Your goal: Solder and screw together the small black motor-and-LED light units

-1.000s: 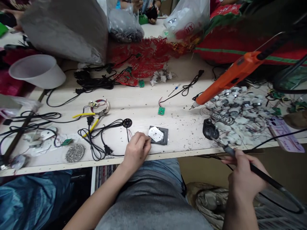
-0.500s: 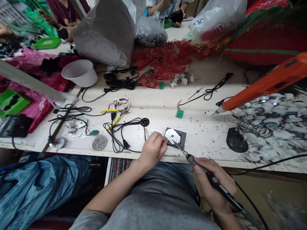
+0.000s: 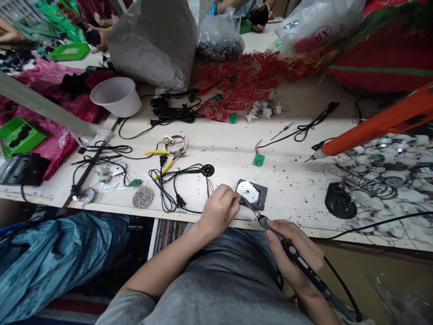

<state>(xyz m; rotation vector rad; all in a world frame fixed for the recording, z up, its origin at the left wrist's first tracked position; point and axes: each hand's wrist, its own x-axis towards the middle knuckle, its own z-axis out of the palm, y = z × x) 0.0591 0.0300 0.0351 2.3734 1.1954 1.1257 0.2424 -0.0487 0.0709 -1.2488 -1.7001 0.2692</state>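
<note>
Soldering station, head view, 1 seated person at a pale workbench.

1. Right hand: closed in a pen grip around a soldering iron, cord trailing off to the lower right. 1 second earlier this hand held the iron out to the right, below the bench edge near the black stand base. It has since swung in, and the tip now lies at the left rim of the metal disc.
2. Left hand: fingers curled, tips at the same rim, just beside the iron's tip. It has stayed there throughout. Whether it pinches a fine wire or only steadies the disc cannot be told.
3. Metal disc: flat on a dark square plate, near the front edge of the bench, between the 2 hands.
4. Reading: with tip and fingertips now together at 1 spot, the joint on the disc appears to be under work rather than being approached.

Surroundings: orange powered driver hanging in from the right; heap of small white motors beneath it; green circuit board beyond the disc; yellow-handled pliers and black plug cable to the left; white tub and red lattice pieces further back. Another person's hands work at the far side.
</note>
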